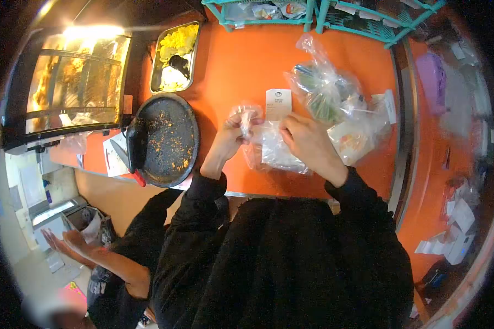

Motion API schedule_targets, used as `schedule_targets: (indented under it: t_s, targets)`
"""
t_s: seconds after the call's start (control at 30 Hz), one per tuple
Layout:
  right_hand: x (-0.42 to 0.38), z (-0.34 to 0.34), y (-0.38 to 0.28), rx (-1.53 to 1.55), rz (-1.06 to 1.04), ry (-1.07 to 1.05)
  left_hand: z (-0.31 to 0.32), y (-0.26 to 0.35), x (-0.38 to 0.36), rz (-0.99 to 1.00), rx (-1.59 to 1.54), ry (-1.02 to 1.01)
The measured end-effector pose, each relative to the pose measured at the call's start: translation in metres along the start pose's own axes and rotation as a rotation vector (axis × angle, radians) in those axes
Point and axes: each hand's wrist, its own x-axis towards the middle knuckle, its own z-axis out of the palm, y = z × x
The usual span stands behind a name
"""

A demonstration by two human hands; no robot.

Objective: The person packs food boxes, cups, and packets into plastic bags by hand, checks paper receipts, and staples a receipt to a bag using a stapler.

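Note:
My left hand [229, 138] is closed round the gathered neck of a clear plastic bag [282, 151] on the orange counter. My right hand [312, 141] is curled shut over the right side of that bag; what its fingers pinch is too small to make out. Just behind, between the two hands, lies a white printed receipt [279, 102]. Right of it stands a tied clear bag with green contents [326, 98], and nearer me another clear bag holds a pale, orange-flecked food pack [350, 141].
A round black tray [167, 137] with crumbs lies left, by a knife [119, 153]. Behind it are a metal pan [154, 71] of yellow food and a lit glass cabinet [77, 82]. Teal racks [313, 24] line the back. Another person's hands [74, 244] are at lower left.

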Motion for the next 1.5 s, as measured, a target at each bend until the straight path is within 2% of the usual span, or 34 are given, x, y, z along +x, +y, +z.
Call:
schedule_targets:
  t_s: [0.1,0.17,0.23,0.27,0.33,0.4,0.47,0.57,0.63,0.67,0.73,0.77,0.83,0.9,0.97,1.1,1.2,1.33,1.43,1.5]
  targets:
    - [0.000,0.023,-0.007,-0.099,-0.004,-0.013,-0.001,0.005,-0.003,-0.065,0.140,0.029]
    - [0.006,0.035,-0.016,-0.140,-0.021,0.077,-0.009,-0.001,-0.001,-0.008,0.250,0.057]
    - [0.008,0.046,-0.014,-0.104,-0.032,0.113,-0.013,0.002,-0.003,0.372,0.890,0.080]
    - [0.008,0.051,-0.014,-0.064,-0.049,0.149,-0.014,0.004,-0.006,0.372,0.888,0.078]
    - [0.005,0.059,-0.018,0.021,-0.007,0.168,0.000,0.018,-0.018,0.528,1.611,0.381]
    - [0.003,0.066,-0.022,0.107,0.043,0.186,0.013,0.025,-0.025,0.563,1.538,0.430]
    - [0.002,0.073,-0.024,0.238,0.020,0.368,0.017,0.026,-0.029,0.588,1.465,0.475]
    - [0.003,0.083,-0.022,0.427,0.094,0.468,0.013,0.020,-0.030,0.641,1.304,0.493]
    - [0.002,0.089,-0.020,0.505,0.148,0.496,0.007,0.014,-0.029,0.654,0.797,0.467]
    - [0.002,0.091,-0.018,0.579,0.193,0.528,0.004,0.012,-0.027,0.636,0.799,0.460]
    - [-0.001,0.097,-0.018,0.634,0.242,0.537,-0.002,0.008,-0.026,0.605,0.375,0.410]
    - [-0.003,0.100,-0.018,0.691,0.273,0.548,-0.002,0.005,-0.024,0.576,0.376,0.411]
    - [-0.004,0.103,-0.021,0.709,0.285,0.531,-0.005,0.000,-0.019,0.705,0.428,0.489]
    - [-0.004,0.108,-0.021,0.731,0.289,0.512,-0.013,-0.005,-0.017,0.645,0.428,0.497]
    - [-0.001,0.112,-0.018,0.820,0.268,0.628,-0.008,0.003,-0.016,0.580,0.338,0.483]
    - [0.001,0.112,-0.016,0.818,0.230,0.633,-0.011,0.002,-0.017,0.591,0.259,0.382]
    - [0.002,0.108,-0.018,0.799,0.217,0.582,-0.013,0.000,-0.017,0.643,0.337,0.402]
    - [0.005,0.109,-0.020,0.882,0.150,0.602,-0.015,-0.002,-0.018,0.605,0.314,0.453]
    - [0.005,0.107,-0.022,0.850,0.155,0.598,-0.017,-0.001,-0.017,0.665,0.433,0.405]
    - [0.006,0.106,-0.022,0.901,0.170,0.590,-0.017,-0.002,-0.014,0.778,0.659,0.402]
